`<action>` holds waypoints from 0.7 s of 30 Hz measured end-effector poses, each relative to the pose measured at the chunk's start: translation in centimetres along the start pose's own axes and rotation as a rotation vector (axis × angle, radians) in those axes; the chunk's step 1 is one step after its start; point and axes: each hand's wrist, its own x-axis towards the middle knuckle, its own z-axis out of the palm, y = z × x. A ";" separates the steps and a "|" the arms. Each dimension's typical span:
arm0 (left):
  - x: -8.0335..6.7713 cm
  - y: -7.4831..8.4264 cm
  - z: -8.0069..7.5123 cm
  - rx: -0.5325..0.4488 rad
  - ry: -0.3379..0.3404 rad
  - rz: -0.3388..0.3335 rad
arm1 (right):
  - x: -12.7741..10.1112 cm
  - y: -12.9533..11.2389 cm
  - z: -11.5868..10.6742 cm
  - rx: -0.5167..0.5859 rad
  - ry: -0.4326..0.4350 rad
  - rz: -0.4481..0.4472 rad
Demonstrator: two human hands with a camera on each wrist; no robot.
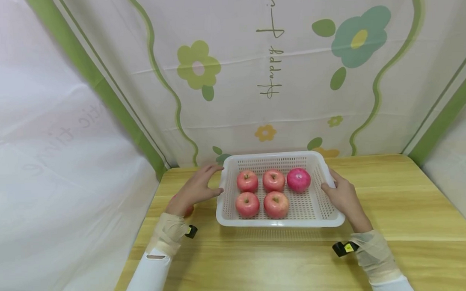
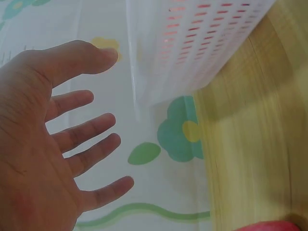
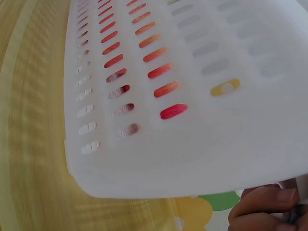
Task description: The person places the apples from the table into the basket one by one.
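Note:
A white slotted basket (image 1: 278, 223) stands on the wooden table (image 1: 260, 264) with several red apples in it, one of them a deeper pink (image 1: 298, 180). My right hand (image 1: 342, 195) grips the basket's right rim, thumb on top. In the right wrist view its fingertips (image 3: 262, 207) curl under the rim of the basket (image 3: 192, 120). My left hand (image 1: 197, 189) is spread beside the left wall. The left wrist view shows the left hand (image 2: 57, 144) with fingers apart, just short of the basket (image 2: 192, 48). One more red apple (image 1: 188, 211) lies on the table, mostly hidden under my left wrist.
A flower-printed cloth backdrop (image 1: 273, 75) rises right behind the basket, and white cloth walls (image 1: 44, 148) close in both sides. Bare tabletop lies in front of the basket and to its right. The loose apple (image 2: 269, 226) shows at the left wrist view's bottom edge.

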 end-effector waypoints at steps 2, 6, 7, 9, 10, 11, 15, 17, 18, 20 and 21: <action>-0.2 -0.2 -0.1 0.003 0.013 0.001 | 0.0 -0.1 -0.1 -0.001 0.000 0.000; -0.7 -0.6 -0.4 0.009 0.032 0.001 | -0.1 -0.2 -0.1 -0.001 0.000 -0.003; -0.8 -0.7 -0.5 0.010 0.034 -0.001 | -0.1 -0.2 -0.1 0.000 0.000 -0.004; -1.1 -0.9 -0.7 0.009 0.032 -0.017 | -0.1 -0.2 -0.2 0.000 0.000 -0.004; -1.2 -1.0 -0.7 0.012 0.030 -0.025 | -0.1 -0.2 -0.2 0.001 0.000 -0.004; -1.4 -1.1 -0.8 0.015 0.029 -0.030 | -0.1 -0.2 -0.2 0.000 0.001 -0.002; -1.9 -1.9 -0.8 0.024 0.031 -0.031 | -0.1 -0.2 -0.3 -0.002 0.002 0.001; -2.3 -2.3 -0.7 0.025 0.037 -0.034 | -0.2 -0.2 -0.3 -0.005 0.001 0.000; -2.5 -2.5 -0.7 0.024 0.038 -0.039 | -0.2 -0.2 -0.3 -0.006 -0.001 0.000; -2.8 -2.8 -0.7 0.025 0.037 -0.050 | -0.2 -0.2 -0.3 -0.008 -0.005 0.002; -3.0 -3.0 -0.7 0.026 0.035 -0.057 | -0.2 -0.1 -0.3 -0.008 -0.007 0.003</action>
